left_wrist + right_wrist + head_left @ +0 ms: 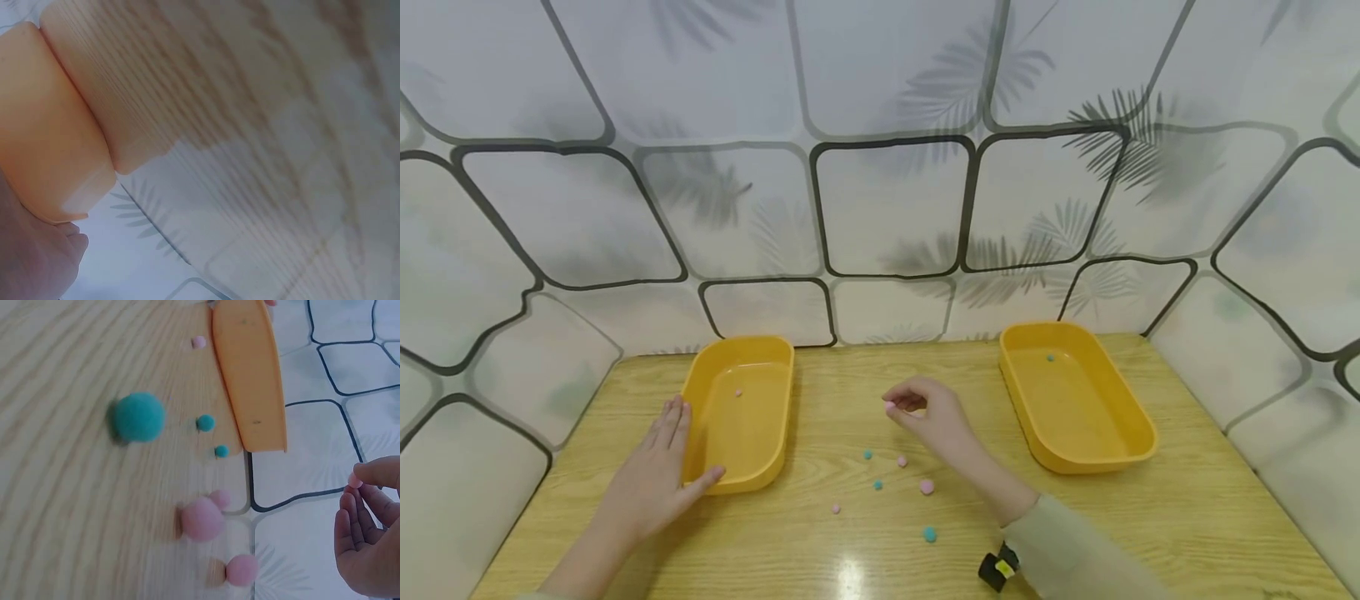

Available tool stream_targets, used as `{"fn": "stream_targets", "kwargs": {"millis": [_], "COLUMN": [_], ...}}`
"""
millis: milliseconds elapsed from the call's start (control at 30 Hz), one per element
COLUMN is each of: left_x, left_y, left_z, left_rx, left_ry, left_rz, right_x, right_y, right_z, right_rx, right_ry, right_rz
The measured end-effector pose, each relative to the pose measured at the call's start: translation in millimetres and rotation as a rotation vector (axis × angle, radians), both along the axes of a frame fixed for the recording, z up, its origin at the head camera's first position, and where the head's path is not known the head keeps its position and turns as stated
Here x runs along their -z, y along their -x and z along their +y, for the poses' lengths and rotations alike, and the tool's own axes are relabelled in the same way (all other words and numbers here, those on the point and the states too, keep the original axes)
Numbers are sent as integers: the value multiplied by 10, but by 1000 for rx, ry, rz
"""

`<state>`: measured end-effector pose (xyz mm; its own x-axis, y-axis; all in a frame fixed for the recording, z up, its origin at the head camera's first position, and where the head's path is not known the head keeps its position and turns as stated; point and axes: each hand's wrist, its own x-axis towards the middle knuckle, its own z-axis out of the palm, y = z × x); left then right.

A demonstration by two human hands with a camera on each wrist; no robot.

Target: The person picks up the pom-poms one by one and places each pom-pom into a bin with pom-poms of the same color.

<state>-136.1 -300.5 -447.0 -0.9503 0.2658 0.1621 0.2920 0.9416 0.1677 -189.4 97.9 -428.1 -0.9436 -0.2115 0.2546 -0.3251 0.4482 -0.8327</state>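
My right hand (936,421) pinches a small pink pom-pom (355,480) between thumb and fingertips, raised over the middle of the wooden table. My left hand (651,479) lies along the left side of the left yellow tray (781,417), its fingers straight and its thumb at the front rim. A tiny pink pom-pom (738,392) is inside that tray. Loose on the table below my right hand are a larger teal pom-pom (929,534), two small teal ones, a larger pink pom-pom (927,487) and smaller pink ones, one (837,508) off to the left.
At the right stands another yellow tray (1097,457), with a tiny teal pom-pom (1050,357) in it. A patterned cloth wall (891,208) encloses the back and sides of the table (850,375). A black device (998,568) shows by my right sleeve.
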Motion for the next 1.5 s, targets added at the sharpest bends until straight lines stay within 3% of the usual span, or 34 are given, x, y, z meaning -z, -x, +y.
{"fn": "stream_targets", "kwargs": {"millis": [600,967,1500], "left_x": [-9,31,31], "left_y": [-18,-8,-11], "left_z": [4,-19,-7], "left_rx": [-2,-2,-2], "left_ry": [-21,-18,-24], "left_rz": [-20,-6,-2], "right_x": [-177,-146,-133], "right_y": [259,341,410], "right_z": [-542,-908,-1351], "right_rx": [-123,-217,-256], "right_ry": [-23,-3,87], "right_rz": [-15,-30,-135]}}
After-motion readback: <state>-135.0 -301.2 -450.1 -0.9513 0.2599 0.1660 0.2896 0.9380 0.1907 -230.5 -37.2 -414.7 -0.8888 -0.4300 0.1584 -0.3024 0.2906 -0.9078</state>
